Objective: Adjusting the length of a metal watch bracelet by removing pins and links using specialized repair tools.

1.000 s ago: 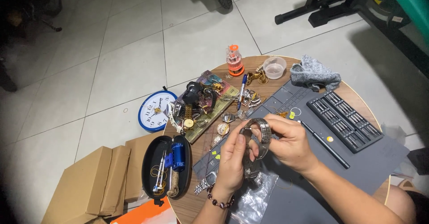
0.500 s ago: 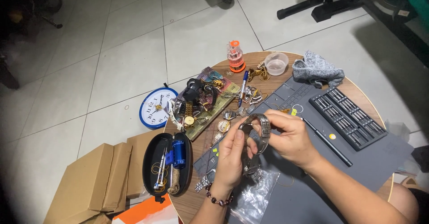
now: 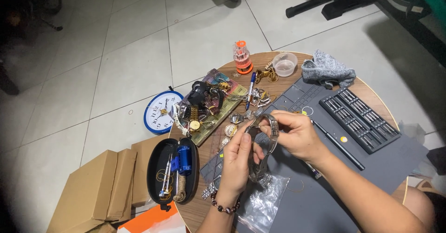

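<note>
Both hands meet over the middle of a round wooden table point(image 3: 371, 93), and between them hangs a silver wristwatch point(image 3: 265, 142) with a metal link bracelet. The right hand point(image 3: 297, 137) grips the upper curve of the bracelet, its fingers point(image 3: 274, 127) closed around the links — the watch sits at the fingertips, just left of the palm. The left hand point(image 3: 237, 161) comes up from below with its fingers pinched on the left side of the same bracelet, so the band loops down between the two hands and its lower end dangles near the left wrist, which wears a dark beaded bracelet point(image 3: 224, 207).

Under the hands lies a grey work mat point(image 3: 362, 186), and just below the left hand rests a clear plastic bag point(image 3: 267, 200). To the right of the right hand a black screwdriver point(image 3: 338, 145) lies on the mat, with a tray of screwdriver bits point(image 3: 360, 119) beyond it. Above the hands sit a heap of watches point(image 3: 204, 107), a blue pen point(image 3: 251, 85), a small clear cup point(image 3: 285, 64), an orange-capped tool holder point(image 3: 242, 57) and a crumpled grey cloth point(image 3: 327, 69). Left of the left hand an open black case point(image 3: 173, 170) holds small tools — further left, on the tiled floor, lie a blue wall clock point(image 3: 162, 112) and cardboard boxes point(image 3: 100, 186).
</note>
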